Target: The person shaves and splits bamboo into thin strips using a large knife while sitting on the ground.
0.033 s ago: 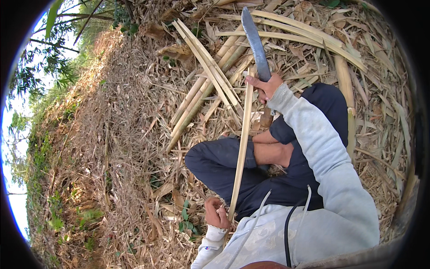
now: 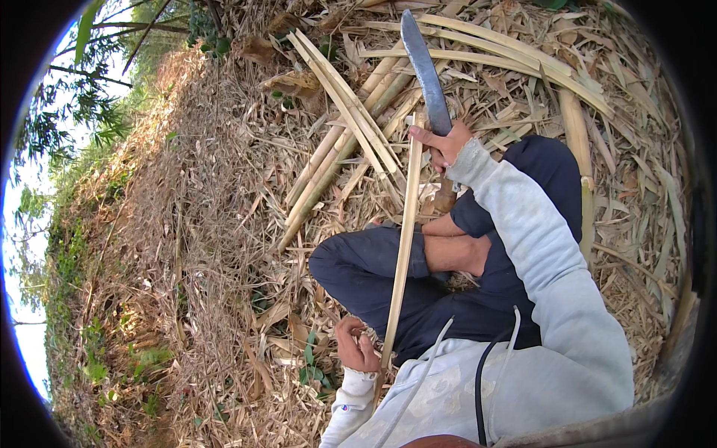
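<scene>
My right hand [image 2: 448,145] is wrapped round the handle of a machete [image 2: 426,71], whose dark, curved blade points away from me. Its thumb reaches left against the far end of a long split bamboo strip [image 2: 404,246]. That pale strip runs slantwise over my folded leg toward my waist, where its near end lies by my left wrist. Beside that end, my left hand [image 2: 357,345] is raised with loosely curled fingers and a gap between thumb and fingers. Nothing plain shows in it; a thin shaving may touch its fingertips.
Several split bamboo strips [image 2: 347,101] lie crossed over bamboo poles [image 2: 321,187] ahead of me. More long strips [image 2: 515,56] curve across the far right. A bamboo pole [image 2: 576,142] lies beyond my right knee. Dry leaves and shavings [image 2: 224,246] cover the ground; a slope rises leftward.
My left hand has shifted slightly up and left, its fingers a little more apart. The right hand, machete and long strip have hardly moved.
</scene>
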Motion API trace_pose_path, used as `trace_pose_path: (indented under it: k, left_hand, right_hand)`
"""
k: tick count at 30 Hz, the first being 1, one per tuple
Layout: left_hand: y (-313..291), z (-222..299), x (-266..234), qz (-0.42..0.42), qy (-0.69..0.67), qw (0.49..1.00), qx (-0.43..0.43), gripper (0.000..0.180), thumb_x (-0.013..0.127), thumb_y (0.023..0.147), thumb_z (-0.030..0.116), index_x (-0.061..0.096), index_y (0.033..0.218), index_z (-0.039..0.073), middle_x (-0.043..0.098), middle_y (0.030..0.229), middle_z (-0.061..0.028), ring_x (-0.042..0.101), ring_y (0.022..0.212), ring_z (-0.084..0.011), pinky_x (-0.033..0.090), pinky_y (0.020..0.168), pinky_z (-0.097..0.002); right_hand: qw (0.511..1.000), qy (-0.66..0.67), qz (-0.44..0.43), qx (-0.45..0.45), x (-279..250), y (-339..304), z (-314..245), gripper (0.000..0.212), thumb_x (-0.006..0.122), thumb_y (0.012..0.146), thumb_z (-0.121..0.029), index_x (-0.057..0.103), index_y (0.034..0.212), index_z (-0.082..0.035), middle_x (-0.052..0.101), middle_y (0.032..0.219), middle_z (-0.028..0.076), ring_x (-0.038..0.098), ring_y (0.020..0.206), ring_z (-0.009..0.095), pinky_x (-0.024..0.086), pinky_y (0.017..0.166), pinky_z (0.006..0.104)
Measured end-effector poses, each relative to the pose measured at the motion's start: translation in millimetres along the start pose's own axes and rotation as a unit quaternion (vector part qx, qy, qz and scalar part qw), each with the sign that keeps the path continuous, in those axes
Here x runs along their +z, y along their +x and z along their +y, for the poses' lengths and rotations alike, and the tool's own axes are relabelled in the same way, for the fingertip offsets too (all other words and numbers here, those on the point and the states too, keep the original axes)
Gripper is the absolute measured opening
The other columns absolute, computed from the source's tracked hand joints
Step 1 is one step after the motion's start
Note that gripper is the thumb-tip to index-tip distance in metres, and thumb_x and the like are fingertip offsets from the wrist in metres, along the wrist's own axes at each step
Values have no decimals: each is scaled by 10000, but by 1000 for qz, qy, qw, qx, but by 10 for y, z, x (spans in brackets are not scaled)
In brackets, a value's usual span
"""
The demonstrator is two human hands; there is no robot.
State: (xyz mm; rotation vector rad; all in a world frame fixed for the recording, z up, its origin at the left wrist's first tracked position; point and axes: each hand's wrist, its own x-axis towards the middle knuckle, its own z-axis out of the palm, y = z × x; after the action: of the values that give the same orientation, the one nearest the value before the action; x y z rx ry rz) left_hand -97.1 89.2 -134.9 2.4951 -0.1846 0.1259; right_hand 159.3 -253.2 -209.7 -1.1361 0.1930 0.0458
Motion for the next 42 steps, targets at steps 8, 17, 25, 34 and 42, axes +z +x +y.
trace_pose_path:
  k: [8,17,25,34,42]
  left_hand:
    - [1165,643,641,-257,-346,871,-235,358,386,1060,321,558,1026,9,514,682,-24,471,503,-115,383,483,-246]
    - [1097,479,852,-139,-250,941,-180,385,446,1046,345,548,816,54,346,553,75,292,479,-23,228,430,-223]
    - [993,621,485,-12,-77,982,-171,362,443,1046,289,636,909,14,422,574,31,360,519,-55,293,483,-257]
    - [855,697,496,13,20,997,-67,276,435,1038,200,548,863,20,515,592,-113,515,513,-247,392,499,-362]
    - [568,572,453,21,26,995,-99,304,438,1040,220,545,841,17,510,573,-118,495,465,-222,360,472,-350]
  right_hand:
    - [999,-9,-37,10,29,-127,3,509,747,831,-487,572,764,-13,455,419,21,463,318,145,418,336,311]
    - [904,-390,-9,-173,288,-402,2,675,431,928,-677,636,852,-39,590,570,161,635,549,307,483,543,414]
    - [753,-589,-154,-252,764,-932,3,657,495,870,-696,613,880,-51,635,679,168,653,622,390,532,568,464]
    - [745,-574,-134,-311,579,-759,7,631,555,835,-688,572,752,-63,607,645,139,628,608,363,504,553,444]
    - [765,-610,-125,-161,404,-364,-94,697,386,894,-733,631,801,-87,633,661,170,651,673,384,518,611,472]
